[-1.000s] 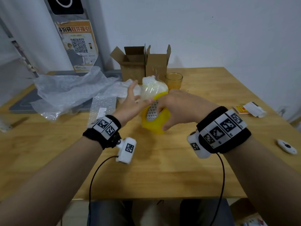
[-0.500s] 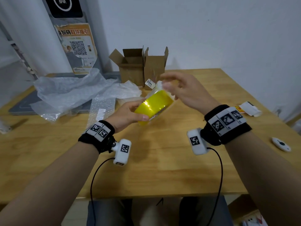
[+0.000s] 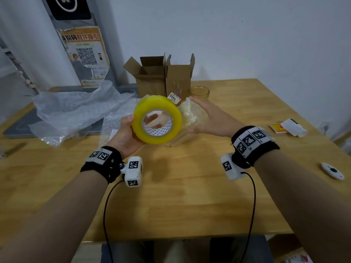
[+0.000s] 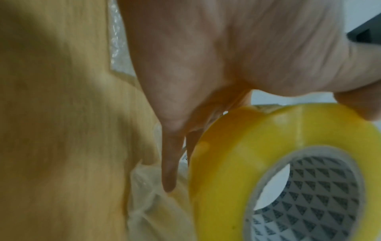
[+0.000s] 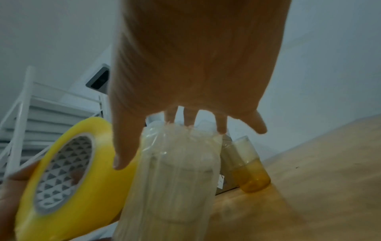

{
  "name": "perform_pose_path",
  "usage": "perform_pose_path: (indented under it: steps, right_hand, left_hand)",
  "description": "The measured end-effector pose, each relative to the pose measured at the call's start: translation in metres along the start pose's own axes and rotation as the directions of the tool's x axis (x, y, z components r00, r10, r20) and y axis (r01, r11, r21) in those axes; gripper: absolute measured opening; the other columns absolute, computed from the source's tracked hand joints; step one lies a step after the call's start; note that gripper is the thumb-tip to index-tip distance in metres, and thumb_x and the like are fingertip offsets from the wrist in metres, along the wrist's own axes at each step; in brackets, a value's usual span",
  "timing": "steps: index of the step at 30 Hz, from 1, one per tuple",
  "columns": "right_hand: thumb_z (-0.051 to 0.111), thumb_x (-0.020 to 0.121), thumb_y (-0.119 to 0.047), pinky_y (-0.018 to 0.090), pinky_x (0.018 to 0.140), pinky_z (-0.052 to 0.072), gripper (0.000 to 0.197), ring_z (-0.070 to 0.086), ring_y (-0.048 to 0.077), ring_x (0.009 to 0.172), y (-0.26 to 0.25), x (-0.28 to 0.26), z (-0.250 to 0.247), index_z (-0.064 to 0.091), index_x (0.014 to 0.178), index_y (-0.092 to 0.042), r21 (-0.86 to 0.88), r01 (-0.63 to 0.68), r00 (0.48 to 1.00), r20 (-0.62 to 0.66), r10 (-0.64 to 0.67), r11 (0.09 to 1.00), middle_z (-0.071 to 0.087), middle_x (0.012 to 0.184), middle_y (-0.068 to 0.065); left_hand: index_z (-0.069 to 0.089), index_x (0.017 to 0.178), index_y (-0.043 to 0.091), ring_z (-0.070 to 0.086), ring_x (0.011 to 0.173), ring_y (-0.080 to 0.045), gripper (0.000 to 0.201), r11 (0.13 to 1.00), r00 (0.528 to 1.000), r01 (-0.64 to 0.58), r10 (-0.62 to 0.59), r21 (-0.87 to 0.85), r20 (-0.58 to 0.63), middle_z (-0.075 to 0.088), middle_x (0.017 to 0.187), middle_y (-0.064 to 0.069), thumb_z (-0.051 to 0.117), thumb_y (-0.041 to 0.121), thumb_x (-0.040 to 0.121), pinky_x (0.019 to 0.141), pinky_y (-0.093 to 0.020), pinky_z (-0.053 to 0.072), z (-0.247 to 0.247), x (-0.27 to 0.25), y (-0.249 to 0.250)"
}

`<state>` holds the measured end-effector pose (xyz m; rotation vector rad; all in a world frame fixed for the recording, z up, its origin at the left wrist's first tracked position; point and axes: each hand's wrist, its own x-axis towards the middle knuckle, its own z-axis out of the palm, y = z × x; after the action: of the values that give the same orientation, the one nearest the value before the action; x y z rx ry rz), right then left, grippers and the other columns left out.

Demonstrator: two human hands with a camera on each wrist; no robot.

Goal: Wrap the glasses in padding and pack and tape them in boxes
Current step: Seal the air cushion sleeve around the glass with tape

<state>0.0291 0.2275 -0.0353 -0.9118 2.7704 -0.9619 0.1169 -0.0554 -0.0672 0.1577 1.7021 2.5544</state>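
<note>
Wood table (image 3: 171, 186), L hand (image 3: 125, 135) grips glossy yellow tape roll (image 3: 157, 119), R hand (image 3: 210, 118) flat-fingered on bubble-wrapped glass (image 5: 175, 171)

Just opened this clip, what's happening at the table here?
A person is packing glasses. The left hand holds a yellow roll of tape up off the wooden table. The right hand rests with straight fingers on top of a glass already wrapped in padding, which stands upright. A second glass stands unwrapped behind it, beside two open cardboard boxes. Loose bubble wrap lies to the left. Nothing is boxed or taped yet.
</note>
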Motion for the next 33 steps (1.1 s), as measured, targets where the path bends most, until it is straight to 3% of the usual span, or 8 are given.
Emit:
perform_pose_path:
  steps: [2,7,11,16,19,23,25,33]
  right_hand:
    - [0.079,0.072,-0.070,0.054,0.127,0.013,0.107,0.018,0.020,0.157,-0.002,0.011,0.009,0.021,0.159,-0.048,-0.032,-0.023,0.998,-0.063,0.021,0.999,0.023,0.168,-0.012]
    - [0.083,0.085,-0.040,0.024,0.111,0.027,0.093,0.033,0.011,0.143,-0.017,0.029,0.019,0.030,0.161,-0.029,0.145,0.008,0.992,-0.123,0.010,0.989,0.025,0.162,-0.004]
    - [0.085,0.082,-0.034,0.025,0.106,0.028,0.100,0.028,0.018,0.146,-0.032,0.045,0.020,0.025,0.162,-0.029,0.100,-0.032,0.998,-0.044,0.036,0.994,0.017,0.163,-0.002]
    - [0.072,0.085,-0.063,0.037,0.119,0.021,0.089,0.017,0.020,0.154,-0.054,0.062,0.020,0.032,0.158,-0.032,0.122,-0.041,0.999,0.017,0.039,0.992,0.013,0.167,-0.001]
    - [0.070,0.089,-0.061,0.031,0.113,0.024,0.078,0.026,0.022,0.150,-0.061,0.071,0.033,0.042,0.153,-0.026,0.125,-0.054,0.993,-0.100,0.066,0.991,0.022,0.163,0.003]
    - [0.082,0.080,-0.040,0.039,0.113,0.040,0.071,0.047,0.020,0.130,-0.062,0.076,0.042,0.055,0.142,-0.018,0.151,-0.077,0.964,-0.239,0.112,0.986,0.038,0.142,-0.001]
    - [0.086,0.077,-0.032,0.027,0.101,0.040,0.064,0.048,0.014,0.121,-0.058,0.072,0.039,0.061,0.135,-0.017,0.187,-0.057,0.956,-0.273,0.108,0.981,0.041,0.138,-0.002]
    - [0.090,0.069,-0.029,0.022,0.091,0.039,0.054,0.051,0.009,0.124,-0.045,0.048,0.000,0.072,0.120,-0.027,0.123,-0.081,0.970,-0.220,0.107,0.989,0.056,0.137,-0.007]
  left_hand:
    - [0.072,0.128,0.026,0.061,0.127,-0.030,0.087,0.999,1.000,0.021,-0.021,0.033,0.003,0.068,0.132,-0.006,0.089,0.067,0.053,0.096,-0.052,0.057,-0.009,0.003,0.003]
    - [0.065,0.129,0.010,0.068,0.117,-0.031,0.078,0.981,0.987,-0.021,0.051,0.193,-0.152,0.065,0.134,-0.023,0.095,0.034,0.061,0.102,-0.049,0.055,-0.032,0.007,0.017]
    - [0.060,0.132,0.016,0.070,0.108,-0.026,0.058,0.739,0.977,-0.048,0.176,0.672,-0.124,0.073,0.117,-0.010,0.080,-0.002,0.081,0.097,-0.044,0.057,-0.039,0.009,0.047]
    - [0.064,0.122,0.031,0.067,0.098,-0.010,0.054,0.338,0.997,0.078,-0.002,0.938,-0.082,0.069,0.110,0.007,0.090,0.031,0.075,0.078,-0.026,0.054,-0.023,0.013,0.076]
    - [0.065,0.118,0.030,0.065,0.094,-0.005,0.048,0.219,0.984,0.153,-0.121,0.964,-0.128,0.069,0.105,0.011,0.084,0.049,0.078,0.077,-0.024,0.052,-0.003,0.022,0.077]
    - [0.064,0.128,0.029,0.067,0.106,-0.012,0.064,0.358,0.967,0.233,-0.180,0.904,-0.178,0.069,0.121,0.007,0.072,0.070,0.079,0.093,-0.033,0.056,0.012,0.033,0.063]
    - [0.068,0.124,0.022,0.072,0.102,-0.016,0.052,0.440,0.966,0.240,-0.197,0.865,-0.168,0.074,0.116,0.000,0.068,0.060,0.089,0.092,-0.036,0.059,0.019,0.033,0.058]
    - [0.071,0.119,0.033,0.063,0.101,-0.010,0.050,0.242,0.974,0.204,-0.145,0.948,-0.173,0.067,0.115,0.009,0.079,0.061,0.079,0.091,-0.031,0.053,0.038,0.031,0.058]
